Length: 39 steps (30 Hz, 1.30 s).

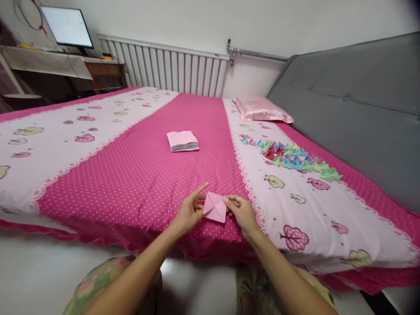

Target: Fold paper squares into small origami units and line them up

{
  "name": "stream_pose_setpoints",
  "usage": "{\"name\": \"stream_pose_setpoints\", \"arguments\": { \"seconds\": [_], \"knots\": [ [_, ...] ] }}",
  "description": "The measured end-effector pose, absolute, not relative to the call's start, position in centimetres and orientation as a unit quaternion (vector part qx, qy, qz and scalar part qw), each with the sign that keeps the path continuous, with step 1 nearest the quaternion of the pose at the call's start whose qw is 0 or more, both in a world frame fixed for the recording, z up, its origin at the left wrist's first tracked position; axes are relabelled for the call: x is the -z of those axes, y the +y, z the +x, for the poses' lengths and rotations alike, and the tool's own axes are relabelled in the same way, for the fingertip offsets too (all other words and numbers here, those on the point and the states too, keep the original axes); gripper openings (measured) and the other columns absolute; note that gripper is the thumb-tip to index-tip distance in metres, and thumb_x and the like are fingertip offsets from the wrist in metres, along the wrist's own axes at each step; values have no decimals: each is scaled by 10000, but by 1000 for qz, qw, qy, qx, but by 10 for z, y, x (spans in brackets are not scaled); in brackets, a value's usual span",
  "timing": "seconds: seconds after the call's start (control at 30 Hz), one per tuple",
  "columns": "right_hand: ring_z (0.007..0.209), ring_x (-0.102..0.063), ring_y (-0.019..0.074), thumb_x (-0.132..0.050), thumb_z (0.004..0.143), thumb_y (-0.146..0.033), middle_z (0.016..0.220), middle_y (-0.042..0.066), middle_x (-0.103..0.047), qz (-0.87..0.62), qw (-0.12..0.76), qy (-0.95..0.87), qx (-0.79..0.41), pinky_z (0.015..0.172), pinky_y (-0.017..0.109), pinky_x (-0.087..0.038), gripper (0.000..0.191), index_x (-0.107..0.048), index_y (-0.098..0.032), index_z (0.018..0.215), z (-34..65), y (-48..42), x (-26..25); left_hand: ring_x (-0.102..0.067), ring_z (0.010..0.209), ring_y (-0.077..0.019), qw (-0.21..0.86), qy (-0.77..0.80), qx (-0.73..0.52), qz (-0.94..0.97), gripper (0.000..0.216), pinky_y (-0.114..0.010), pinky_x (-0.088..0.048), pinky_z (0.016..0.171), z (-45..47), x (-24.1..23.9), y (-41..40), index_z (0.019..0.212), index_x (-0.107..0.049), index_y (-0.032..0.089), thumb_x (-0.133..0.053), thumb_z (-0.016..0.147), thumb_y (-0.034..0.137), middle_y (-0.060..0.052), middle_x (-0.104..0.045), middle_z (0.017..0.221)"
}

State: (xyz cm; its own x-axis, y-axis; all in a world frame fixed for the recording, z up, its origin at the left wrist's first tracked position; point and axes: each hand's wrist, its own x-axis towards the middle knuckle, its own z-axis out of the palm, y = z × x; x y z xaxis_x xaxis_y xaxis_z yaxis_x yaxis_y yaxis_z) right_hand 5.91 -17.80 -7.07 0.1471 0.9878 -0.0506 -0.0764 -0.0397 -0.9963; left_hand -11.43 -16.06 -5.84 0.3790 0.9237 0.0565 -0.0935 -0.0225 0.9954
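Between my hands, just above the near edge of the bed, is a small pink square of folded paper with diagonal creases that meet at its middle. My left hand grips its left corner, the index finger stretched out past the paper. At the upper right corner, my right hand pinches the paper between thumb and fingers. Farther back on the bed lies a stack of paper sheets with a pink sheet on top.
Many small folded paper pieces in several colours lie to the right on the bedspread. A pink pillow rests by the grey headboard. A radiator lines the back wall; a monitor stands on a desk at left.
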Motion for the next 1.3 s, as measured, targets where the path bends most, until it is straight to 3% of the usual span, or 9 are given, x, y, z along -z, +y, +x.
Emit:
{"name": "stream_pose_setpoints", "arguments": {
  "seconds": [0.1,0.23,0.37,0.57,0.7,0.83,0.93,1.13,1.3],
  "knots": [
    [456,-477,70,-650,679,-348,540,-19,-595,-522,527,-441,-504,442,183,-356,236,-655,-148,804,61,-178,70,-601,734,-135,610,361,-396,584,426,-234,-460,627,-114,58,-163,1127,-548,141,-606,717,244,-93,-626,939],
    [487,-499,80,-646,681,-352,603,-6,-621,-514,519,-448,-516,468,196,-387,255,-653,-155,842,62,-179,68,-565,594,-104,595,376,-374,604,256,-207,-430,536,-115,57,-164,950,-627,116,-578,735,248,-66,-651,761],
    [607,-568,133,-615,709,-370,717,25,-656,-483,506,-476,-533,536,238,-444,282,-646,-169,904,61,-180,64,-579,662,-113,583,354,-363,636,159,-235,-457,607,-116,54,-162,802,-662,131,-617,703,248,-91,-638,921],
    [711,-588,156,-575,756,-349,802,27,-666,-447,490,-539,-520,634,266,-455,253,-651,-195,942,58,-182,62,-551,568,-105,611,383,-326,612,216,-229,-435,556,-114,52,-165,777,-663,113,-641,690,309,-46,-629,657],
    [731,-589,159,-575,760,-353,800,25,-664,-432,490,-548,-523,670,276,-453,250,-655,-201,940,55,-183,60,-536,527,-91,614,394,-349,588,321,-225,-427,530,-113,54,-166,937,-635,111,-664,669,285,-31,-621,654],
    [704,-588,159,-566,762,-378,779,26,-665,-437,483,-548,-525,645,272,-451,262,-661,-192,919,54,-184,55,-532,522,-89,628,364,-364,583,525,-226,-425,534,-113,59,-163,1166,-514,131,-660,676,254,-2,-602,618],
    [707,-587,161,-596,733,-390,759,30,-662,-443,482,-549,-520,638,265,-446,269,-666,-179,884,54,-185,55,-535,530,-91,632,363,-365,580,584,-232,-429,542,-114,59,-163,1216,-461,127,-654,680,254,1,-598,620],
    [604,-563,146,-677,648,-377,653,22,-641,-472,472,-549,-503,583,257,-429,225,-670,-161,710,54,-185,62,-525,495,-85,631,384,-344,580,556,-223,-426,511,-112,52,-168,1174,-502,110,-663,660,246,9,-591,585],
    [569,-529,128,-685,631,-389,618,6,-615,-487,499,-496,-517,559,245,-416,234,-639,-160,652,54,-183,62,-572,525,-101,633,421,-358,542,322,-225,-454,535,-111,53,-163,885,-632,85,-665,655,309,-40,-632,603]
  ]
}}
